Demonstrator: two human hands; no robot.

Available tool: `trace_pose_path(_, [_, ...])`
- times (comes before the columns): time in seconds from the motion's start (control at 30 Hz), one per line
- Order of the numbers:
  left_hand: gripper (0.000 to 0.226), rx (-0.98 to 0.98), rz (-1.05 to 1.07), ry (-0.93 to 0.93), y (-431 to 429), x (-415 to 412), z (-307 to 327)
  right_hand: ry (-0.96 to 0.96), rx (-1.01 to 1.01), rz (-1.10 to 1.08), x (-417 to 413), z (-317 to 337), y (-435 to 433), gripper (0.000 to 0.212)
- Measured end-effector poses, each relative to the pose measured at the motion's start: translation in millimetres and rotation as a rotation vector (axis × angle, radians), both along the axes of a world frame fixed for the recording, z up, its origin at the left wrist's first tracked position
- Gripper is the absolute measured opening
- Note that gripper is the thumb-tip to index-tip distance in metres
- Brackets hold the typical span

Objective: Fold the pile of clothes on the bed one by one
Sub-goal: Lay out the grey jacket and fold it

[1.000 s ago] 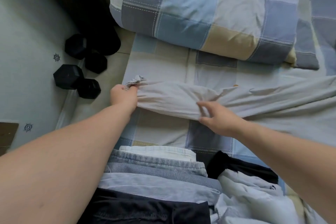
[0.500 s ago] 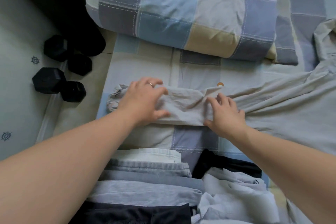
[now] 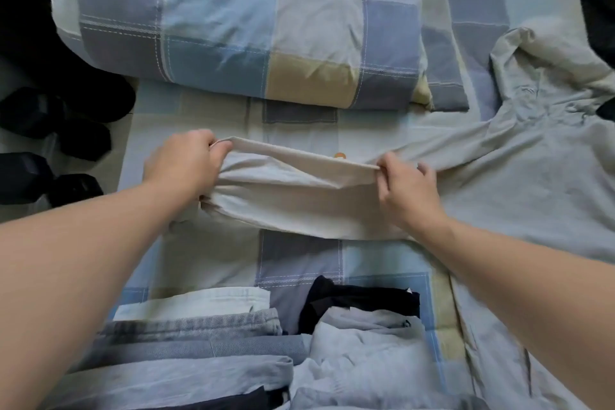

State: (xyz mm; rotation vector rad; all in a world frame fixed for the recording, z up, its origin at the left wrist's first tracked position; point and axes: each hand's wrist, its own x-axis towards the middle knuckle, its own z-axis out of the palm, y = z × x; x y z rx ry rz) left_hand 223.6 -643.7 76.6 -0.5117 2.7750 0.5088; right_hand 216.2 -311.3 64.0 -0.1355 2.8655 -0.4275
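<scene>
Checked bed [image 3: 206, 263] fills most of the view, with a rolled duvet [image 3: 233, 27] in the same check across the far side. The grey hoodie [image 3: 532, 176] lies spread on the right half, hood pointing away. The near edge has a stack of folded clothes [image 3: 199, 343]. The hoodie's sleeve [image 3: 293, 190] is stretched out to the left. Dark dumbbells [image 3: 50, 176] sit on the floor at left. The left hand [image 3: 181, 163] grips the cuff end with curled fingers, and the right hand [image 3: 407, 186] pinches the sleeve's upper edge.
</scene>
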Motion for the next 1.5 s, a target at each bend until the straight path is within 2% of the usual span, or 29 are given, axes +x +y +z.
trace_pose_path(0.1, [0.022,-0.304,-0.025,0.019,-2,-11,3,0.172,-0.059,-0.055,-16,9,-3,0.015])
trace_pose_path(0.17, [0.034,-0.496,-0.071,0.063,-2,-3,2,0.257,0.037,-0.122,-19,10,-1,0.041])
trace_pose_path(0.23, [0.046,-0.504,-0.142,0.173,0,11,-2,0.305,0.102,-0.101,-14,10,1,0.050])
trace_pose_path(0.3, [0.056,-0.393,-0.137,0.095,3,23,-11,0.131,0.094,0.010,-5,0,2,0.044])
trace_pose_path(0.33, [0.064,-0.288,-0.026,-0.005,4,27,-17,-0.032,0.078,0.035,-1,-7,2,0.049])
trace_pose_path(0.4, [0.084,0.004,0.335,-0.121,1,29,-27,-0.338,0.074,0.045,6,-21,-3,0.071])
trace_pose_path(0.47, [0.090,0.168,0.567,-0.054,-9,33,-37,-0.528,0.082,0.156,8,-32,-14,0.084])
trace_pose_path(0.5, [0.084,0.197,0.610,-0.008,-16,36,-39,-0.580,0.076,0.234,10,-37,-22,0.084])
trace_pose_path(0.57, [0.058,0.261,0.607,0.045,-29,41,-39,-0.594,0.026,0.337,14,-44,-34,0.079])
trace_pose_path(0.63, [0.038,0.321,0.602,0.078,-37,45,-35,-0.511,-0.011,0.337,19,-48,-43,0.079])
trace_pose_path(0.7, [0.036,0.326,0.720,0.153,-45,48,-32,-0.443,0.000,0.268,25,-53,-49,0.081])
trace_pose_path(0.77, [0.046,0.281,0.915,0.218,-55,51,-31,-0.438,0.030,0.245,28,-54,-56,0.079])
trace_pose_path(0.83, [0.056,0.341,0.965,0.213,-64,57,-30,-0.457,0.018,0.274,29,-51,-67,0.074])
trace_pose_path(0.9, [0.061,0.440,0.804,0.156,-66,67,-27,-0.485,-0.058,0.303,29,-43,-84,0.071])
trace_pose_path(1.03, [0.077,0.382,0.339,-0.119,-68,83,-23,-0.560,-0.109,0.357,29,-33,-113,0.070])
trace_pose_path(1.1, [0.061,0.339,0.281,-0.184,-73,83,-26,-0.579,-0.069,0.359,29,-33,-123,0.070])
trace_pose_path(1.2, [0.018,0.418,0.490,-0.082,-80,74,-22,-0.592,-0.039,0.329,29,-33,-131,0.067])
trace_pose_path(1.27, [0.010,0.606,0.749,-0.035,-81,65,-10,-0.612,-0.044,0.313,29,-33,-133,0.066])
trace_pose_path(1.33, [0.026,0.739,0.951,-0.176,-79,60,1,-0.626,-0.034,0.317,27,-33,-134,0.066])
trace_pose_path(1.4, [0.049,0.788,1.027,-0.387,-77,58,4,-0.645,-0.026,0.324,23,-32,-135,0.066])
trace_pose_path(1.43, [0.057,0.815,1.064,-0.377,-79,56,2,-0.660,-0.024,0.323,21,-33,-135,0.066])
trace_pose_path(1.47, [0.064,0.842,1.126,-0.279,-80,52,0,-0.678,-0.021,0.320,19,-34,-136,0.067])
trace_pose_path(1.5, [0.068,0.819,1.174,-0.104,-82,50,-4,-0.696,-0.018,0.316,17,-36,-136,0.068])
